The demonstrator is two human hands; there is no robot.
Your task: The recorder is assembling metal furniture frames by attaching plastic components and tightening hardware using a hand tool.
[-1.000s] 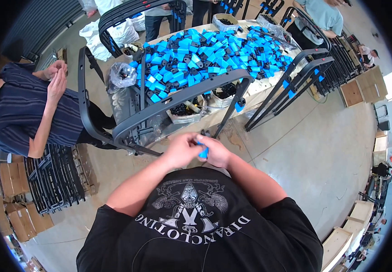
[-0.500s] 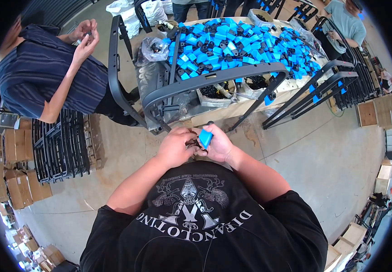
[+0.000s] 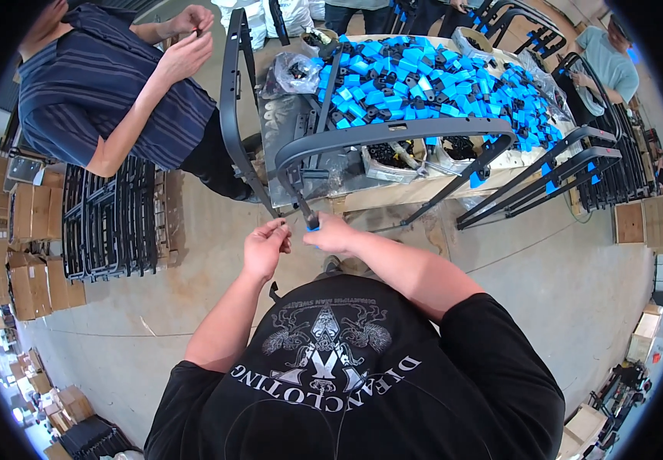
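My right hand [image 3: 331,233] is closed around a blue plastic part [image 3: 313,228], mostly hidden by the fingers. It holds the part at the lower end of one leg of a dark bent metal frame [image 3: 404,133], which leans at the table's near side. I cannot tell whether the part is fitted onto the leg or beside it. Just to the left, my left hand [image 3: 265,247] is closed, thumb and fingertips pinched together close to the leg's end. What it pinches, if anything, is too small to make out.
A table [image 3: 370,201] bears a large heap of blue and black parts [image 3: 423,84], with open boxes of small black pieces [image 3: 394,157] along its near edge. More frames [image 3: 546,184] lean at the right. A co-worker in a striped shirt [image 3: 116,84] stands left, near stacked frames [image 3: 109,222].
My hands have separated; the right brought the blue part forward and left to the frame leg, while the left moved left. My view has shifted, so the table appears farther right.
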